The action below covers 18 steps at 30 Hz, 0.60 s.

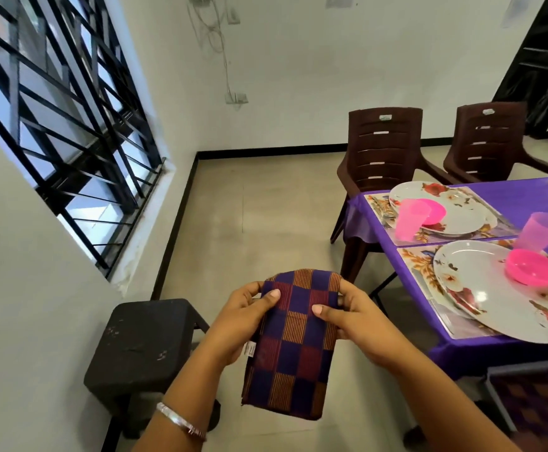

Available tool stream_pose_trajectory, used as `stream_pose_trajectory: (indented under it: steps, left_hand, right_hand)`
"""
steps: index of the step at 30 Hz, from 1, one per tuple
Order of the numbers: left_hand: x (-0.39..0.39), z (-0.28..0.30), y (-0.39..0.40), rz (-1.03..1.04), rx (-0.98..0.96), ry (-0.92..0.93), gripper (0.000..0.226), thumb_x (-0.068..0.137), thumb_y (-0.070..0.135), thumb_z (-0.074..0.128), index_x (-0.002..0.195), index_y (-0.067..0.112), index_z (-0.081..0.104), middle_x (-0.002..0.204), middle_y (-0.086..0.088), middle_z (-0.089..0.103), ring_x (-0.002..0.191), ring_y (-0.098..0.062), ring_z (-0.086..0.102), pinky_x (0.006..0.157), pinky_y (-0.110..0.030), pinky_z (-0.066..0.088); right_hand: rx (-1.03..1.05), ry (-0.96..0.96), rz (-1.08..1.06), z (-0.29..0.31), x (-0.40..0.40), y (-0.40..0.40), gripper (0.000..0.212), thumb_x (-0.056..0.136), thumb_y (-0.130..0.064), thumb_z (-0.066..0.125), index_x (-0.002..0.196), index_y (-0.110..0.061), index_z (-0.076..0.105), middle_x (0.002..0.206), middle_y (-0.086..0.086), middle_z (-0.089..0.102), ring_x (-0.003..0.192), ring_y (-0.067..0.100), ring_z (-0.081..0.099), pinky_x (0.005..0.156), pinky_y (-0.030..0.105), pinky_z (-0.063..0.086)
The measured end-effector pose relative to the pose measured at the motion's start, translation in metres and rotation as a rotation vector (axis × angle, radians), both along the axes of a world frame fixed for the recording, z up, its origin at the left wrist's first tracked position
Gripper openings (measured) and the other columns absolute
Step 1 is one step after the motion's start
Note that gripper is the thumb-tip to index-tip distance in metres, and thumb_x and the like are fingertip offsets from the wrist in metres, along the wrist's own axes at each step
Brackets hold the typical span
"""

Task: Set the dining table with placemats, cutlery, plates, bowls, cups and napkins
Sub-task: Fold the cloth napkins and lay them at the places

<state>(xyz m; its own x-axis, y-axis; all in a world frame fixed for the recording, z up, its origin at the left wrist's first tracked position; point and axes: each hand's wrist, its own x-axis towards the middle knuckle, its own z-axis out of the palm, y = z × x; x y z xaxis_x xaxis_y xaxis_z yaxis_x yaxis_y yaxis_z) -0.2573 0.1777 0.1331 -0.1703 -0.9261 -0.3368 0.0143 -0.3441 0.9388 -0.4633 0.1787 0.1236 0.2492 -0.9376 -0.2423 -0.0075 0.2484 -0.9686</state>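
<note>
Napkin (294, 340), checked and folded, hangs over the floor left of the table (527, 197), my left hand (240, 321) and right hand (360, 324) pinching its 2 sides. I judge folding nearly finished; next it goes beside a plate (481, 288).

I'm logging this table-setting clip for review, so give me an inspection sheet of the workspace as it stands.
Surface: table under a purple cloth, at right.
Job's things: two floral placemats, each with a white plate holding a pink bowl; two pink cups; folded checked napkin held above the floor.
Clutter: nothing seen.
Grippers: left hand and right hand both pinch the napkin.
Cables: loose wires on the wall above a socket.
Surroundings: barred window, black stool, two brown chairs.
</note>
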Motion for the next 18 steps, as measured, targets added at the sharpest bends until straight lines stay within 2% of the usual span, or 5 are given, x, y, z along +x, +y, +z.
stream_pose_trajectory:
  steps: [4, 9, 13, 15, 18]
  left_hand:
    - [-0.009, -0.005, -0.034, 0.022, 0.046, 0.063, 0.027, 0.092, 0.017, 0.059, 0.118, 0.011, 0.058, 0.103, -0.011, 0.073, 0.095, -0.026, 0.070, 0.077, -0.037, 0.058]
    - [-0.033, -0.003, -0.090, 0.040, 0.113, 0.110, 0.028, 0.089, 0.010, 0.062, 0.116, 0.007, 0.062, 0.101, -0.013, 0.073, 0.089, -0.025, 0.072, 0.065, -0.031, 0.058]
    - [-0.050, 0.021, -0.150, 0.092, -0.167, 0.047, 0.030, 0.090, 0.004, 0.058, 0.117, 0.015, 0.061, 0.097, -0.008, 0.073, 0.087, -0.024, 0.071, 0.064, -0.030, 0.056]
    - [-0.057, 0.040, -0.178, 0.086, -0.352, 0.025, 0.027, 0.091, 0.001, 0.053, 0.112, 0.014, 0.064, 0.096, -0.005, 0.073, 0.089, -0.022, 0.070, 0.066, -0.028, 0.056]
    - [-0.062, 0.057, -0.206, 0.117, -0.479, 0.038, 0.028, 0.090, 0.005, 0.054, 0.095, 0.024, 0.074, 0.093, -0.001, 0.074, 0.090, -0.023, 0.069, 0.071, -0.032, 0.058]
  right_hand:
    - [0.000, -0.070, -0.086, -0.007, -0.007, -0.032, 0.036, 0.091, -0.008, 0.060, 0.125, -0.017, 0.053, 0.115, 0.009, 0.068, 0.101, 0.025, 0.069, 0.080, 0.044, 0.059]
    - [-0.007, -0.080, -0.039, -0.004, -0.029, -0.092, 0.030, 0.095, -0.013, 0.054, 0.124, -0.022, 0.054, 0.112, 0.007, 0.070, 0.098, 0.024, 0.070, 0.075, 0.038, 0.059]
    - [-0.164, -0.122, 0.004, 0.022, -0.048, -0.157, 0.032, 0.097, -0.005, 0.047, 0.123, -0.021, 0.056, 0.110, 0.010, 0.071, 0.099, 0.025, 0.069, 0.076, 0.036, 0.059]
    - [-0.304, -0.149, -0.039, 0.042, -0.056, -0.186, 0.033, 0.095, 0.001, 0.046, 0.112, -0.020, 0.066, 0.103, 0.008, 0.073, 0.097, 0.021, 0.069, 0.078, 0.034, 0.059]
    - [-0.494, -0.135, -0.036, 0.067, -0.067, -0.218, 0.052, 0.092, 0.011, 0.044, 0.088, -0.028, 0.077, 0.090, -0.008, 0.075, 0.090, 0.005, 0.068, 0.073, 0.018, 0.054]
